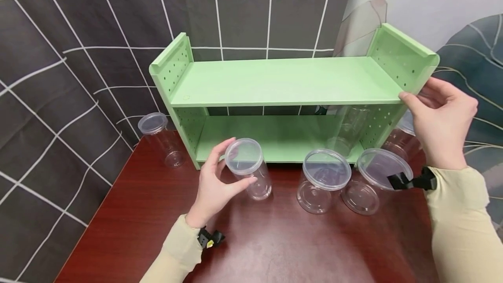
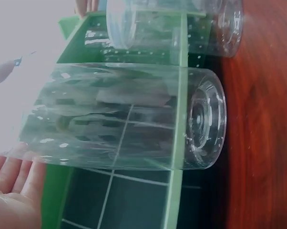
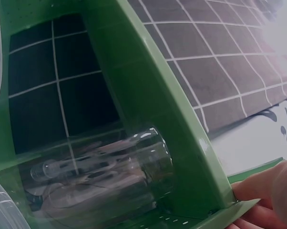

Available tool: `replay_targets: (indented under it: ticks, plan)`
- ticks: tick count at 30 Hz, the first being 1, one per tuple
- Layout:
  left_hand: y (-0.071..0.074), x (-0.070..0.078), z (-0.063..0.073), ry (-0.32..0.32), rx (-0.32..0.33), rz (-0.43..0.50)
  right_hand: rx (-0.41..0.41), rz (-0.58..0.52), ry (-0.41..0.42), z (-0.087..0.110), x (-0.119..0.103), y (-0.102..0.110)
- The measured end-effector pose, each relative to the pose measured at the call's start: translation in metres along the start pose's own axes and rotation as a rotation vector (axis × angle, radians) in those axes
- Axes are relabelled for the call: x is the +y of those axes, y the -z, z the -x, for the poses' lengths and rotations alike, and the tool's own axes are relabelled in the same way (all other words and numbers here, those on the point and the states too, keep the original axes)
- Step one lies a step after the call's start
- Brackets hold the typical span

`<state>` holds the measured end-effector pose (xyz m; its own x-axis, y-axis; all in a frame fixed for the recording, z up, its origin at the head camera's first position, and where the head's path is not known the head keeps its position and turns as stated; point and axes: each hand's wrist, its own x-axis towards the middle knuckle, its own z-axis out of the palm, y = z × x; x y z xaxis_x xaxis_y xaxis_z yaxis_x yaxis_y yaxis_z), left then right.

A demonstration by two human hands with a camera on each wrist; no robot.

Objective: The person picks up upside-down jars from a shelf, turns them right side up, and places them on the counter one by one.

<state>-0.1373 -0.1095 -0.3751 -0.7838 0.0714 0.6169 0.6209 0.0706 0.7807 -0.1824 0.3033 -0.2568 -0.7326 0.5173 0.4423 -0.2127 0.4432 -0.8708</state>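
In the head view my left hand (image 1: 212, 184) holds a tall clear plastic jar (image 1: 260, 180) with a translucent lid, thumb on the near side and fingers round the far side. The jar is upright in front of a green two-tier shelf (image 1: 275, 80). My right hand (image 1: 448, 112) grips the shelf's right side panel, its thumb on the front edge and the other fingers behind. The right wrist view shows that thumb and the fingers (image 3: 262, 188) at the panel edge. Inside the lower tier, at the right end, stands another clear jar (image 1: 349, 130).
Two wide lidded jars (image 1: 316, 195) (image 1: 361, 198) stand on the red-brown table (image 1: 275, 248) before the shelf's right half. One lidded jar (image 1: 161, 143) is left of the shelf; another (image 1: 401, 139) is beside its right end. A grid-patterned cloth (image 1: 251, 16) hangs behind.
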Motion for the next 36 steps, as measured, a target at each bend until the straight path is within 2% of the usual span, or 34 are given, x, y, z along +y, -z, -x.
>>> replay_targets:
  ticks: [9, 18, 31, 36]
  plan:
    - [-0.014, -0.006, 0.0, 0.027, -0.105, 0.0, 0.034, 0.066, 0.022, 0.0, -0.001, 0.0]
    - [-0.022, -0.006, 0.001, 0.065, -0.191, 0.031, 0.04, 0.053, 0.048, -0.001, 0.0, 0.0]
    - [-0.019, -0.013, 0.004, 0.127, -0.223, -0.013, 0.044, 0.058, 0.055, 0.0, 0.0, 0.0]
    - [-0.02, -0.016, 0.004, 0.116, -0.213, 0.006, 0.042, 0.052, 0.045, 0.001, 0.0, 0.0]
